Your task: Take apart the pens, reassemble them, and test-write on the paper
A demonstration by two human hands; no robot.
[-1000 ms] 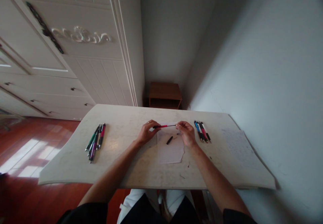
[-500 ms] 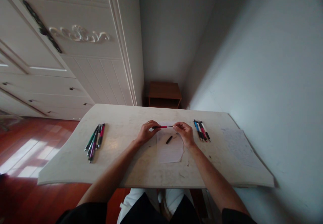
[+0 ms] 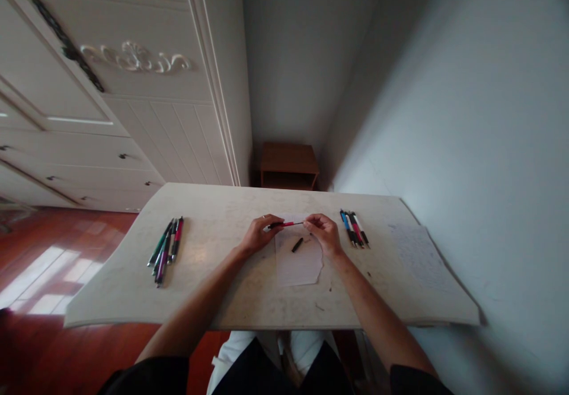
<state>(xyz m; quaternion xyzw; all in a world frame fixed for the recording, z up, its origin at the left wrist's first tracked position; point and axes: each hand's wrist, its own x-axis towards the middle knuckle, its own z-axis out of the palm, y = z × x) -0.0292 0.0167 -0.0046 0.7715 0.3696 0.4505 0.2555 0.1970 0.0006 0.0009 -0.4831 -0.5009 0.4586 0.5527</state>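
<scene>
My left hand [image 3: 260, 233] is closed around a red and black pen barrel [image 3: 287, 224], held level above a small sheet of paper [image 3: 299, 270]. A thin dark refill [image 3: 299, 223] sticks out of the barrel's right end. Its far end is pinched between the thumb and fingers of my right hand [image 3: 325, 233]. On the paper below lies a short black pen part [image 3: 297, 245], apart from both hands. Tiny bits near my right fingertips are too small to name.
Several pens [image 3: 165, 252] lie piled on the left of the white table [image 3: 213, 205]. More pens [image 3: 354, 229] rest side by side right of my right hand. A scribbled sheet [image 3: 424, 258] is near the right edge. A wall [image 3: 489, 146] borders that side.
Both hands stay almost in place, still on the pen barrel and refill. The barrel's right end tips up slightly. The whole view has shifted a little.
</scene>
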